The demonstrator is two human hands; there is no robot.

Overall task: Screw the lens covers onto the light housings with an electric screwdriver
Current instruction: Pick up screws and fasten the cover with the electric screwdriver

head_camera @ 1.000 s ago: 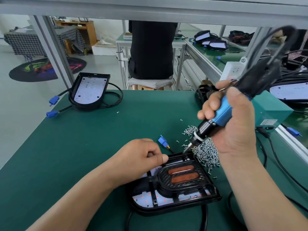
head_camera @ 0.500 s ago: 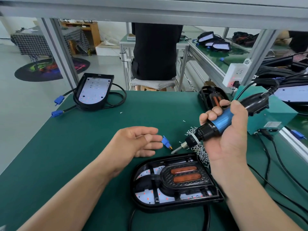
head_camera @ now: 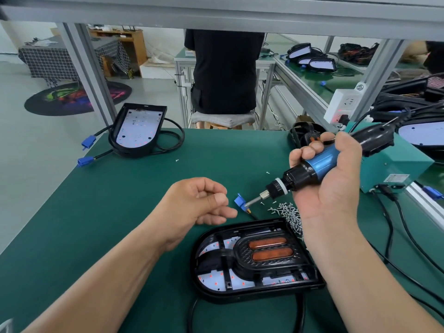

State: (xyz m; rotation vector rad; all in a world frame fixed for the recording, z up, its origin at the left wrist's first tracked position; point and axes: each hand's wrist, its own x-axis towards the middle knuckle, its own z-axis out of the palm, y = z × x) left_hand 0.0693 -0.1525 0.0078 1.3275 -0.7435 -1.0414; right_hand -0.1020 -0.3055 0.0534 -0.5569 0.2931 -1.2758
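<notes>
- Right hand (head_camera: 329, 188): fingers and thumb wrapped round the blue barrel of the electric screwdriver (head_camera: 319, 165), which it holds in the air above the table (head_camera: 103, 212). The tool is tilted, bit pointing down and to the left, its cable running off to the upper right.
- Bit tip sits just beside a small blue connector (head_camera: 240, 201) lying on the mat. Whether they touch, I cannot tell.
- Left hand (head_camera: 201, 203): hovers low over the mat, left of the bit, fingers loosely curled and thumb laid against the index finger. Nothing visible in the pinch; I cannot tell if a screw is in there.
- The two hands are apart, with the connector and the bit between them.
- Light housing (head_camera: 209, 284): black, flat on the mat, nearest the camera, below and between the hands. Neither hand touches it.
- Lens cover (head_camera: 266, 251): seated in the housing, black with two amber oblong windows side by side; white board with red dots showing around it.
- Loose screws (head_camera: 288, 213): a heap on the mat at the housing's far right corner, under the right hand.
- Second housing (head_camera: 139, 131): far left corner of the table, white board exposed, black cable coiled round it, well apart from both hands.
- Teal box (head_camera: 398, 169): at the right edge, behind the right hand.
</notes>
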